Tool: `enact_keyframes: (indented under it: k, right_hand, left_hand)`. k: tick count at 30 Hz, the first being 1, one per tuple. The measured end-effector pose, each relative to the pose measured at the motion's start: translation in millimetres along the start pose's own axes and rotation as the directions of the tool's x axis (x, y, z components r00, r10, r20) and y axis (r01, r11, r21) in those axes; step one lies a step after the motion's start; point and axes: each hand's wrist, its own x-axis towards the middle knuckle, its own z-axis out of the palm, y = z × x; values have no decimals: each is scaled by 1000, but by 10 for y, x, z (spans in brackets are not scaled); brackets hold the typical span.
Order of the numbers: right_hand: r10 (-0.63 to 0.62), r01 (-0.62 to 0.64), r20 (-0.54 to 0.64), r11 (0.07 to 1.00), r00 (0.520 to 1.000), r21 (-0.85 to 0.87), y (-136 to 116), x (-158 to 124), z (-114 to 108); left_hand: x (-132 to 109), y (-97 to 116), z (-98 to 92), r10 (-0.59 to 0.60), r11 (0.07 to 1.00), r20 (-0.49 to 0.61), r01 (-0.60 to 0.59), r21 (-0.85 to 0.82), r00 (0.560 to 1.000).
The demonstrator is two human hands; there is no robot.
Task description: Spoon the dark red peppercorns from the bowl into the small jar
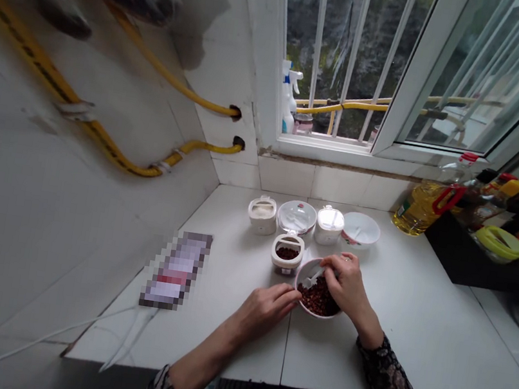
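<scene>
A white bowl (318, 315) on the counter holds small dark red-brown pieces (319, 298), perhaps dried chilli or peppercorns. With my left hand (267, 306) I grip the bowl's left rim, fingertips pressed to it. My right hand (346, 282) is closed around the handle of a white spoon (313, 280), whose head dips into the pieces. Just behind the bowl stands a small spice jar (287, 255) with more of the dark pieces in it. Part of the bowl's right side is hidden by my right hand.
Behind are two white-lidded jars (263, 216) (329, 225), a covered bowl (297, 217) and a white bowl (361, 230). An oil bottle (416, 208) and a black rack (451, 249) of condiments stand at right. A blurred phone-like object (177, 270) with a cable lies left.
</scene>
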Motion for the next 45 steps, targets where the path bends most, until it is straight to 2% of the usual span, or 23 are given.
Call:
enact_keyframes:
  k: [6,12,15,17,21,23,30,33,36,39,43,45]
  right_hand:
    - [135,-126,-76,986,988,111,1,22,-34]
    - [241,-224,-66,955,968,193,8,50,-87]
    - [224,-209,-78,964,972,162,-3,46,-70]
    - [168,-160,-73,981,983,111,-18,35,-45]
    - [66,-66,7,995,998,75,-41,13,-7]
    - [81,-83,20,991,997,106,-41,12,-11]
    - [223,-209,-47,955,974,209,-19,42,-86]
    - [219,-201,-101,965,970,168,-13,46,-93]
    - [215,-196,-102,966,971,169,-20,49,-95]
    - [275,-248,-79,935,958,255,-22,58,-108]
    - [412,-356,-20,809,911,468,-3,81,-123]
    - [443,-360,-31,765,896,534,-12,95,-115]
  left_hand:
    - [-22,-16,17,1,1000,-6,-1,2,1000]
    - [-23,-23,30,14,1000,-18,-14,1,1000]
    - [-22,-24,32,13,1000,-20,-13,4,1000]
    - [-21,-23,31,6,1000,-16,-6,5,1000]
    - [-16,-15,22,3,1000,-6,-3,2,1000]
    - [-16,-14,18,7,1000,-14,-7,1,1000]
    - [-26,-24,22,9,1000,-16,-9,4,1000]
    - [-11,-11,10,13,1000,-23,-13,5,1000]
    - [8,2,3,21,1000,-32,-21,6,999]
    - [7,-4,13,18,1000,-37,-17,7,999]
    - [-12,-23,32,11,1000,-4,-11,17,1000]
    - [-18,-23,37,8,1000,2,-8,16,1000]
